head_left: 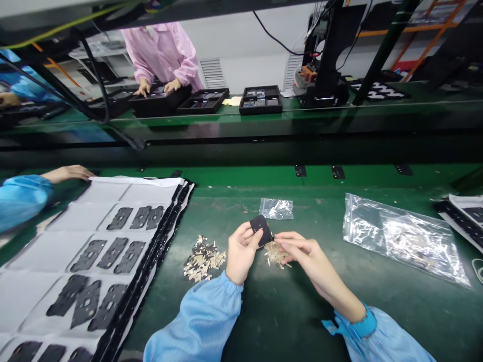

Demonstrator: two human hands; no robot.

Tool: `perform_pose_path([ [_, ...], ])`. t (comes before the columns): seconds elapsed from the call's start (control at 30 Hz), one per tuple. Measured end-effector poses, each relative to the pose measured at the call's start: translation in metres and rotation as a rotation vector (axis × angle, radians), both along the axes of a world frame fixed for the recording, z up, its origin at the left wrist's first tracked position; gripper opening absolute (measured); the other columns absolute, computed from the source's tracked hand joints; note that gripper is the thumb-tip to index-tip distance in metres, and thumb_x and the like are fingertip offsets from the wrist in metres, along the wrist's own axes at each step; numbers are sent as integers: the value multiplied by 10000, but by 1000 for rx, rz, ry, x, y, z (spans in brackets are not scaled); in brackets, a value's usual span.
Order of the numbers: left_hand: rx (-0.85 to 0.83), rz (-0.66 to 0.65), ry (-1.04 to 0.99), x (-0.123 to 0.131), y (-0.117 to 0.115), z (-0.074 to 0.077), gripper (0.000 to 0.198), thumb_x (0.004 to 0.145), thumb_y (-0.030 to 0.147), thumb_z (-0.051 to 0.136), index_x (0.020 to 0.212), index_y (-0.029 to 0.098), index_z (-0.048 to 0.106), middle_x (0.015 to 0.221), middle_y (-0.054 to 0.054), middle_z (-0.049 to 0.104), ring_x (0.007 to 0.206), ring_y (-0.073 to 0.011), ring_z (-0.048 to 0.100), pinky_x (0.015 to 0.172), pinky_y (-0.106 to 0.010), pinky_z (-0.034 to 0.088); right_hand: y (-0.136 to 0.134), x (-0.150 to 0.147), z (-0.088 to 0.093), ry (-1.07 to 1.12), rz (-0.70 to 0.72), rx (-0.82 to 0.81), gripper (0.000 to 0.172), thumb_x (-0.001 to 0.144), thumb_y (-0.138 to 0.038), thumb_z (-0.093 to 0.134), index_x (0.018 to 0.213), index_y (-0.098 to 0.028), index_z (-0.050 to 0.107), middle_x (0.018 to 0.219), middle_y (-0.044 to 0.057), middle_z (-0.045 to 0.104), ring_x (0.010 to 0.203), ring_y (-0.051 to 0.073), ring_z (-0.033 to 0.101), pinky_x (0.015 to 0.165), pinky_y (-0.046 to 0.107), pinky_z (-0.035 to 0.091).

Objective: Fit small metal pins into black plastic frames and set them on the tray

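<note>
Illegibly marked black plate (pixel 263 226)

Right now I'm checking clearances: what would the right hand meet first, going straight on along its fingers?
Probably the black plate held in the left hand; the right hand has its fingertips by the plate's lower corner, though contact is unclear.

Your left arm (pixel 196 317) comes in from the near side of the worktop (pixel 275 317), its blue sleeve (pixel 211 301) gathered at the wrist. Your left hand (pixel 241 251) is turned inward, thumb (pixel 257 237) pressing toward the bent fingers in a pinch. Your right forearm (pixel 341 296) slants in from the near right, bare below its blue cuff (pixel 364 324); your right hand (pixel 311 254) points left, fingers reaching just beside the left hand's fingertips.
</note>
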State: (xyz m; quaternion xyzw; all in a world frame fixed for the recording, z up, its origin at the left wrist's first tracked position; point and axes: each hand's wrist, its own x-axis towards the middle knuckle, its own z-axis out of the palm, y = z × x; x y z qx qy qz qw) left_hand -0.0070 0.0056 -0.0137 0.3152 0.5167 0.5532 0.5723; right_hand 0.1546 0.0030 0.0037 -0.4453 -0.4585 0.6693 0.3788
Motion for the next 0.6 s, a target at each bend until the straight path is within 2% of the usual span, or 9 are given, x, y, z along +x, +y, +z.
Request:
perform_pose_path([
  [0.37, 8, -25, 33, 2, -1, -1, 349, 717, 302, 692, 1017, 147, 603, 921, -87, 718, 814, -193, 688, 723, -266, 547, 1, 1, -1, -52, -19, -30, 260, 770, -425, 633, 801, -201, 761, 1103, 91, 641, 642, 152, 621, 550, 277, 546],
  [0.6, 16, -41, 49, 2, -3, -2, 331, 745, 299, 667, 1031, 150, 592, 926, -82, 714, 832, -192, 683, 740, -270, 541, 1, 1, -3, -9, -22, -62, 237, 771, -393, 639, 790, -188, 755, 1112, 96, 624, 699, 165, 626, 516, 252, 527],
])
